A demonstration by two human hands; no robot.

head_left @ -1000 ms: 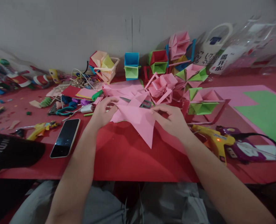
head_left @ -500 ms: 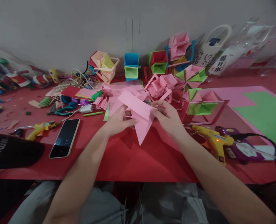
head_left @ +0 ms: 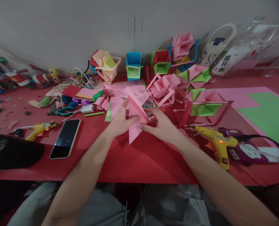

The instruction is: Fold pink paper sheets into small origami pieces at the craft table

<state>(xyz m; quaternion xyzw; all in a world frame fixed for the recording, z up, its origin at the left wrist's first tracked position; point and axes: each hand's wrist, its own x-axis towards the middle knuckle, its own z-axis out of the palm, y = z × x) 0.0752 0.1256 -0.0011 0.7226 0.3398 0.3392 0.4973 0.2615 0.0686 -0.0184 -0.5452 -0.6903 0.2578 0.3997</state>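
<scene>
A folded piece of pink paper [head_left: 137, 110] stands over the red table, with a pointed flap hanging toward me. My left hand [head_left: 120, 121] pinches its left side, thumb lying across the front and fingers partly hidden behind. At the right corner is my right hand [head_left: 159, 124], thumb and curved fingers on either side of the paper; how firmly they press cannot be made out. Behind the folded piece lie more pink paper sheets [head_left: 117, 105], and scissors [head_left: 149, 104] show partly past my right fingers.
Folded paper boxes [head_left: 133, 67] line the wall. A yellow glue gun [head_left: 218, 142] with a lit light lies right, by a purple power strip [head_left: 248, 150]. A phone [head_left: 65, 139], another yellow glue gun [head_left: 39, 130] and a black cylinder [head_left: 14, 153] are left. Green sheets [head_left: 269, 113] lie far right.
The pink paper has been turned; its wide flat strip now faces aside and the point has swung left. My right hand has shifted left and its fingers have spread around the corner.
</scene>
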